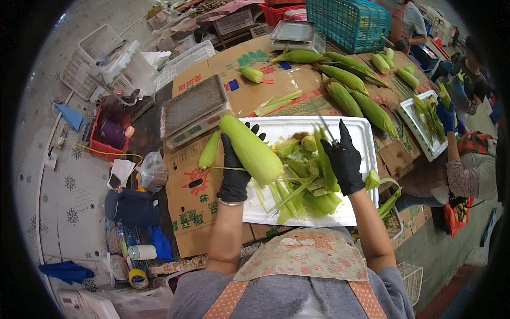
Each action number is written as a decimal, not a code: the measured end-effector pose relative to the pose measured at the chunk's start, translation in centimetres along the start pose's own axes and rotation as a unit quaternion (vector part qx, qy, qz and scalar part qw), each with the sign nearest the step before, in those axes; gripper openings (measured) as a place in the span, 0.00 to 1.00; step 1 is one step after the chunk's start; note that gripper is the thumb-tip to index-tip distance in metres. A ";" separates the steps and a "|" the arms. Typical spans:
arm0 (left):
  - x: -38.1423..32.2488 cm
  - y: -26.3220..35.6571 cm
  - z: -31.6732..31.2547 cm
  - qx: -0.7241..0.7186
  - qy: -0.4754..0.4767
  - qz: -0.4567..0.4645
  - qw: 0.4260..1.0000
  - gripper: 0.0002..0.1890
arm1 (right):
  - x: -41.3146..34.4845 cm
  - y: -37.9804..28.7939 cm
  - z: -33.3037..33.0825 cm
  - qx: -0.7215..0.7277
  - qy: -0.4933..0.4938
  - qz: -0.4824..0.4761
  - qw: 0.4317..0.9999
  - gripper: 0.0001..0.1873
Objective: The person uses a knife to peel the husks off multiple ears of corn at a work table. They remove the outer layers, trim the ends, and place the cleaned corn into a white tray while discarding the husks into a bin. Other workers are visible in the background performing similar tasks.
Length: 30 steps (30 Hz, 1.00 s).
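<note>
My left hand point(235, 171), in a black glove, holds a pale green ear of corn in its husk point(253, 151), tilted over the left side of a white foam tray point(358, 217). In my black-gloved right hand point(344, 159) is a knife point(327, 127), its narrow blade pointing away from me and blurred. A strip of green husk point(326, 159) hangs beside that hand. Cut husk pieces point(295, 199) and stem ends are heaped in the tray between my hands. Left of my left hand, a smaller ear of corn point(209, 151) lies on the cardboard.
Several unpeeled corn ears point(346, 97) lie beyond the tray on the cardboard-covered table point(187, 235). A scale point(195, 109) stands at left, another scale point(297, 34) at the back near a teal crate point(348, 24). At right, a co-worker's blue-gloved hands point(448, 115) work over another foam tray point(432, 149).
</note>
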State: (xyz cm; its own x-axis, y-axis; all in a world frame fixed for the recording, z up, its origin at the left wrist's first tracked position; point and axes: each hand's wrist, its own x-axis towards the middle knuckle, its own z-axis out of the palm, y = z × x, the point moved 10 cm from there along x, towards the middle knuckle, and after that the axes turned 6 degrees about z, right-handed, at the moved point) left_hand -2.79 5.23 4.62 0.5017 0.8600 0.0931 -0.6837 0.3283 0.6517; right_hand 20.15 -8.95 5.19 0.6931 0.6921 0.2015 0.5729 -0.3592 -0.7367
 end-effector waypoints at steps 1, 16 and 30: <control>-0.2 -0.1 0.6 -0.006 -0.003 0.011 1.000 0.36 | -0.6 -2.1 -0.7 0.038 0.023 -0.040 0.998 0.30; -2.1 -4.2 2.5 0.072 -0.004 -0.039 0.997 0.29 | -8.3 -8.2 -0.9 0.255 0.004 -0.179 0.950 0.24; -7.0 -6.6 1.9 0.002 0.014 -0.134 0.991 0.28 | 0.3 -3.5 -3.6 -0.152 -0.102 -0.047 0.982 0.36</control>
State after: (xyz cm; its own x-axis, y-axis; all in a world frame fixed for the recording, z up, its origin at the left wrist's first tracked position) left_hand -0.76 -3.66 1.05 0.6506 0.7521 -0.1047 -0.5258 0.5457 0.6524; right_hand 19.95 -9.70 10.14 0.5458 0.8316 0.1026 0.7563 -0.4362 -0.4875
